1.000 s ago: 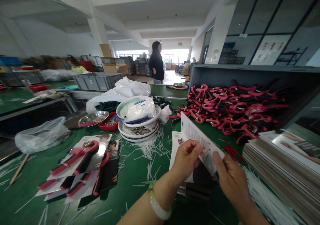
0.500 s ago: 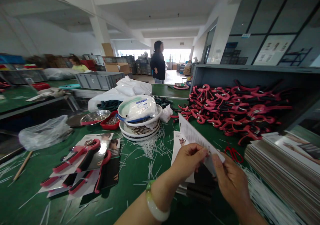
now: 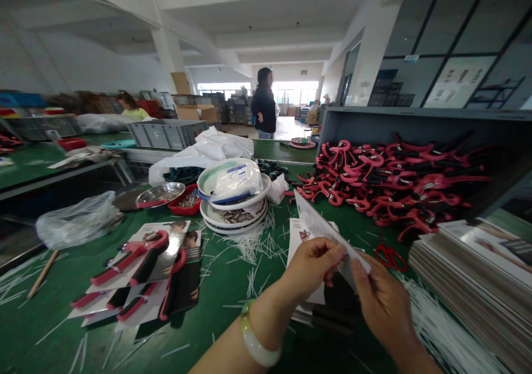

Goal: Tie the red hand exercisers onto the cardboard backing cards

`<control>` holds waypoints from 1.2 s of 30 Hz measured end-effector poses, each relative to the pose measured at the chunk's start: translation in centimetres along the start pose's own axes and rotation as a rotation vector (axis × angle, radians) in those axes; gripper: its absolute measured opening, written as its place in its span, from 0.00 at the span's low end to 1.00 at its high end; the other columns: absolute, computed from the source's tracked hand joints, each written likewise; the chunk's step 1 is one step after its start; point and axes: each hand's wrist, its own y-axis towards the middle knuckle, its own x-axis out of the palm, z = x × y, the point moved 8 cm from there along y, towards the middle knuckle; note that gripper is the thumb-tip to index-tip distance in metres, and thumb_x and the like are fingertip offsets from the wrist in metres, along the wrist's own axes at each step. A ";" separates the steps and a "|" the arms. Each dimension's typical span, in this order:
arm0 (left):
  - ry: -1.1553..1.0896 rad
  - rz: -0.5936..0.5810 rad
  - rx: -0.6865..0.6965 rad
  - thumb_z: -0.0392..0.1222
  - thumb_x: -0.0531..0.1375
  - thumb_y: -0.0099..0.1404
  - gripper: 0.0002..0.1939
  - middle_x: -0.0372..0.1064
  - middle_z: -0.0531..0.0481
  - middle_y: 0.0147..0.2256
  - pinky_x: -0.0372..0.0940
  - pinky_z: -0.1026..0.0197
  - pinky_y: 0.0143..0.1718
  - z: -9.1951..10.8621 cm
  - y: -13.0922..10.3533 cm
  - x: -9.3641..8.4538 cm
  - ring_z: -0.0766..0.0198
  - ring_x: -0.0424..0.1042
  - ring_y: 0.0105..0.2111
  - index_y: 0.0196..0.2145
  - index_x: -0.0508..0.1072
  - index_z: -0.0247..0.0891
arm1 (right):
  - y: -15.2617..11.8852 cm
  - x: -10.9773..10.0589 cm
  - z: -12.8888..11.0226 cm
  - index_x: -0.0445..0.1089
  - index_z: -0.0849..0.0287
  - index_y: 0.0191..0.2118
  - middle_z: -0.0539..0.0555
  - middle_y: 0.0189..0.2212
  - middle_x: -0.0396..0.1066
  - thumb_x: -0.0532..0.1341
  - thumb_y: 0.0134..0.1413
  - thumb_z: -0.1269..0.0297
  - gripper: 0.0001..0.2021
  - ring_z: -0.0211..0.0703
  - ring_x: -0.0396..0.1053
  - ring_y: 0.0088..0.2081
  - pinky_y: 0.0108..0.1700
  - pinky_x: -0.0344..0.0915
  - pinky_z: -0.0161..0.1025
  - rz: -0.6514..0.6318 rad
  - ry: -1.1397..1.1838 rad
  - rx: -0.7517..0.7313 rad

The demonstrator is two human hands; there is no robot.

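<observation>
- While clamping the card (image 3: pixel 311 217) in the nearly closed right grip (image 3: pixel 384 296), pinching the left grip (image 3: pixel 313 264) beside it, contents not discernible.
- Turning the card more edge-on, showing less face.

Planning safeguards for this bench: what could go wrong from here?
1. The white card could crease or slip: the right hand grips its near end, while the left hand has its fingers pinched together close against it.
2. Loose white strips lie beside the right hand, so a sleeve or card might drag some along.
3. The stacked dishes look uneven, with a filled plastic bag on top; a knock might spill the metal parts.
</observation>
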 end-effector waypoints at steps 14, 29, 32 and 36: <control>0.306 0.197 0.194 0.44 0.64 0.54 0.16 0.64 0.49 0.38 0.62 0.69 0.25 3.0 -3.4 -3.3 0.72 0.65 0.25 0.41 0.72 0.39 | -1.9 3.3 -3.4 0.67 0.64 0.47 0.62 0.40 0.73 0.51 0.53 0.74 0.16 0.51 0.70 0.42 0.42 0.72 0.47 -0.104 -0.359 -0.448; 0.750 0.401 0.197 0.47 0.54 0.62 0.10 0.73 0.46 0.36 0.64 0.60 0.36 -1.3 -2.3 -10.6 0.59 0.71 0.35 0.28 0.69 0.39 | -1.1 1.4 2.3 0.72 0.57 0.40 0.55 0.37 0.75 0.53 0.60 0.62 0.11 0.43 0.72 0.40 0.44 0.68 0.40 -0.169 -0.274 -0.285; 0.755 0.381 0.182 0.48 0.54 0.63 0.11 0.73 0.45 0.39 0.64 0.58 0.39 -2.1 -2.0 -10.8 0.57 0.71 0.39 0.28 0.67 0.40 | 3.3 0.0 11.2 0.71 0.63 0.44 0.60 0.41 0.73 0.53 0.60 0.62 0.14 0.47 0.70 0.44 0.48 0.65 0.43 -0.249 -0.562 0.070; 0.702 0.383 0.213 0.49 0.54 0.62 0.11 0.71 0.41 0.47 0.62 0.53 0.46 -2.6 -2.4 -10.5 0.53 0.69 0.46 0.30 0.67 0.40 | 9.0 0.2 20.6 0.65 0.73 0.51 0.71 0.49 0.66 0.55 0.57 0.72 0.17 0.56 0.64 0.51 0.51 0.61 0.49 -0.366 -0.756 0.386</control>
